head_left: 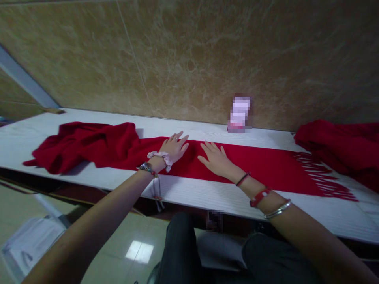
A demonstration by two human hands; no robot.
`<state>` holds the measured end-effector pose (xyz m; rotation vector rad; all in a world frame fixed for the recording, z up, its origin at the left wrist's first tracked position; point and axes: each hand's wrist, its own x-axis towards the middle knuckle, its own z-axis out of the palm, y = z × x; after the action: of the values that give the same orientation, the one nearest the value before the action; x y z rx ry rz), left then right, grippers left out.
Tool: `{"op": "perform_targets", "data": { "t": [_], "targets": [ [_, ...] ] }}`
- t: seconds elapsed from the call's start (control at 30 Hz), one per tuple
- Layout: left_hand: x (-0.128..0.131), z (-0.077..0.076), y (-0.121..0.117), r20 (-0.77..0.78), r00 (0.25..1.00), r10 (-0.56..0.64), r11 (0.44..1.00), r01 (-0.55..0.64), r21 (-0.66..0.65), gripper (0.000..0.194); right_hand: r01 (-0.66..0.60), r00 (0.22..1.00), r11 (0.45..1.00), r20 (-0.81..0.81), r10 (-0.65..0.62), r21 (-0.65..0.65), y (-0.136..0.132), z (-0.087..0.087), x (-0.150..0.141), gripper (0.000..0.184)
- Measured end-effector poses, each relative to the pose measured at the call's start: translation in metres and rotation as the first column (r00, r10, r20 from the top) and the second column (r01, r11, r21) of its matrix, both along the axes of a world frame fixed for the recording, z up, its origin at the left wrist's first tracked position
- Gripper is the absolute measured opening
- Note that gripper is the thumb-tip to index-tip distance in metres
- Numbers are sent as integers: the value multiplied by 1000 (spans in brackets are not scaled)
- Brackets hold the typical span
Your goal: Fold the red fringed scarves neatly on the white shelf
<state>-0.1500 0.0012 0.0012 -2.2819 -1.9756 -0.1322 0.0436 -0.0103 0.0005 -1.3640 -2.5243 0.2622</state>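
A red fringed scarf (266, 167) lies lengthwise along the white table. Its right part is spread flat and ends in twisted tassels, while the left part is heaped in loose folds. My left hand (174, 148) rests on the scarf near its middle, fingers stretched out, with a scrunchie and bracelets on the wrist. A short way to the right, my right hand (217, 159) lies flat on the same cloth with its fingers spread. Neither hand grips anything, and a strip of scarf shows between them.
Another heap of red cloth (343, 146) sits at the table's right end. A blurred-out phone-like object (240, 112) leans on the marbled wall at the back. The white table (192, 193) has its front edge close to my knees. A pale stool (35, 240) stands at lower left.
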Motion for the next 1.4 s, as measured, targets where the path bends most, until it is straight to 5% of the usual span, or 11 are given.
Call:
{"op": "perform_targets", "data": {
  "t": [0.17, 0.3, 0.6, 0.67, 0.77, 0.87, 1.0, 1.1, 1.2, 1.4],
  "targets": [
    [10, -14, 17, 8, 1000, 27, 990, -26, -137, 49, -9, 994, 1000, 107, 7, 11, 0, -14, -3, 59],
    [5, -20, 18, 2, 1000, 31, 989, -31, -146, 50, 44, 985, 998, 162, -49, 38, 2, -15, 25, 56],
    [5, -16, 20, -22, 999, 23, 985, -27, -168, 50, 401, 875, 896, 211, -436, 189, 11, -33, 214, 49],
    [4, -18, 21, -18, 999, 29, 986, -32, -164, 51, 429, 863, 881, 198, -466, 202, 12, -30, 238, 49],
    [3, -20, 24, -25, 999, 27, 987, -31, -161, 51, 413, 873, 879, 173, -457, 237, 16, -21, 225, 50],
    [1, -21, 25, -40, 999, 19, 986, -25, -167, 51, 317, 923, 916, 144, -358, 245, 16, -13, 162, 50],
    [0, -20, 26, -55, 998, 20, 984, -29, -174, 52, 56, 994, 988, 83, -69, 145, -3, -11, 70, 60],
    [0, -19, 26, -67, 998, 17, 984, -28, -177, 52, -4, 995, 996, 103, -6, 91, -18, -15, 46, 57],
    [2, -18, 25, -74, 997, 21, 982, -34, -183, 51, 28, 986, 995, 161, -44, 98, -23, -21, 75, 55],
    [2, -17, 25, -68, 997, 28, 982, -40, -182, 51, 257, 915, 939, 256, -313, 229, -23, -37, 218, 51]
  ]
}}
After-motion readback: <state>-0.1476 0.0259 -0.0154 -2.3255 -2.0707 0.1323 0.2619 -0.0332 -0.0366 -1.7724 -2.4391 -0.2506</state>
